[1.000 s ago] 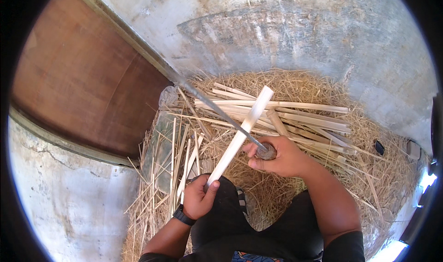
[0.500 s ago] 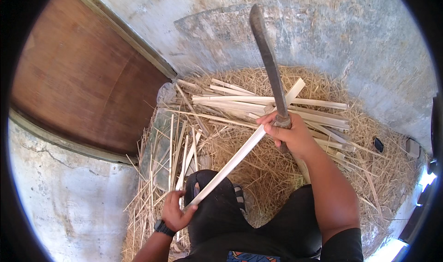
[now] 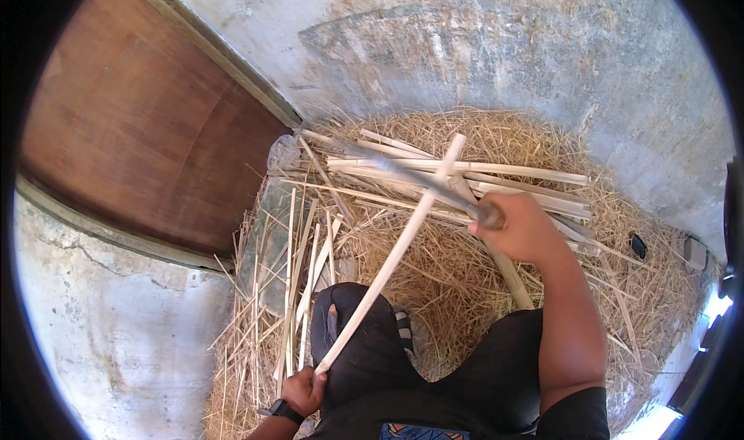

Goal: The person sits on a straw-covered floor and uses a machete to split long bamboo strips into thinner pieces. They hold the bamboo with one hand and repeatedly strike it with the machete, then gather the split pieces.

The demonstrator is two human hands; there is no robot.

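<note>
"Swung leftward over the last half second, the knife [image 3: 407,172] that stood upright now slants across the pale strip [image 3: 380,276], and the right hand [image 3: 518,224] has come away from that strip."

"What does that hand grip?"

"Just the knife, fingers closed round its handle. The blade is blurred, so I cannot tell whether it touches the strip."

"And the left hand [image 3: 304,391]?"

"Lower than before, pinching the strip's near end beside the left thigh."

"Where does the strip run?"

"Slantwise up across the black trousers [image 3: 360,378] and over the straw [image 3: 442,277], its far end above the pile of strips [image 3: 535,172]."
</note>
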